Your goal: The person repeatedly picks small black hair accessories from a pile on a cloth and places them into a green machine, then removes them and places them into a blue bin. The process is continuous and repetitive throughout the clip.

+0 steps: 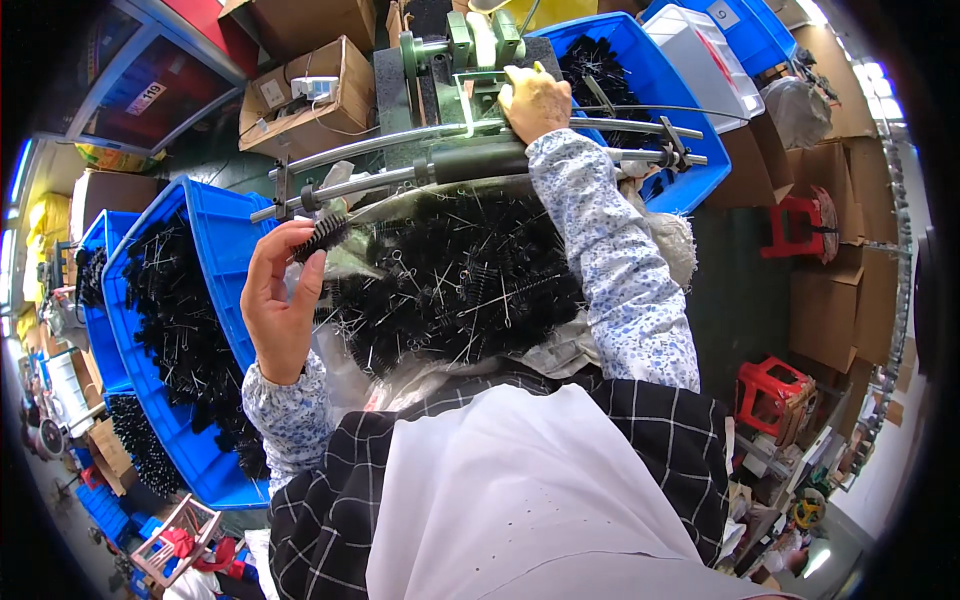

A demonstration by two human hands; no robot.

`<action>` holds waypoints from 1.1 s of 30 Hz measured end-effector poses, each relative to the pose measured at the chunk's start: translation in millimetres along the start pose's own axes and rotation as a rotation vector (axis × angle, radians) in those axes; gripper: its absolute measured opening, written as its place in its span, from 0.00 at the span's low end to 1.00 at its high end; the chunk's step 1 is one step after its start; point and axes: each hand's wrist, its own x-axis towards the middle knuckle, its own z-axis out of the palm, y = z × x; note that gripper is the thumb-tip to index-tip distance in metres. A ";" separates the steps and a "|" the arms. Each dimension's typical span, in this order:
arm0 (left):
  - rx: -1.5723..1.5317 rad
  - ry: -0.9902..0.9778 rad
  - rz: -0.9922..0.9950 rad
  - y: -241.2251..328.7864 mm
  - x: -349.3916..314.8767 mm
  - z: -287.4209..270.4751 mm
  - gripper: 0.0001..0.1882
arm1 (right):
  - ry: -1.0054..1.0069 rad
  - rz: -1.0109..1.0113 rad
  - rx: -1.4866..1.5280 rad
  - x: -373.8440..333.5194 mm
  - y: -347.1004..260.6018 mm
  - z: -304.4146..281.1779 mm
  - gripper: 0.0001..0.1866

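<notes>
Nearest: a pale apron (520,490) over the wearer's lap. Just beyond it, a heap of black wire-stemmed brushes (455,275), stems pointing every way. At the heap's far left corner, the left hand (280,305) is raised, thumb and fingers pinching a single black brush (328,233), its bristles pointing up and away. To the left stands a blue bin (222,270) filled with similar brushes. Past the heap, metal rods (365,184) run crosswise. The right hand (538,105) reaches over them to a green machine (485,42), fingers curled at its near side; cannot tell whether they grip anything. Farther left, an open cardboard box (350,90).
</notes>
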 end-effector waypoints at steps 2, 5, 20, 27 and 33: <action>-0.015 -0.011 -0.025 3.7 0.0 2.0 0.13 | 0.055 0.001 -0.053 -0.2 16.9 0.7 0.16; -0.046 -0.035 -0.039 4.1 -1.0 2.8 0.13 | 0.091 -0.030 -0.008 2.4 52.7 3.8 0.09; -0.097 -0.226 0.028 2.9 13.0 44.0 0.13 | 0.200 0.108 -0.282 12.4 129.7 -92.5 0.14; -0.002 -0.152 0.096 1.2 16.4 81.5 0.15 | -0.600 -0.402 0.848 -75.8 -60.5 -130.8 0.20; 0.290 -0.360 -0.024 -22.4 22.1 28.2 0.26 | -0.132 -0.160 0.145 -28.4 0.4 -70.8 0.12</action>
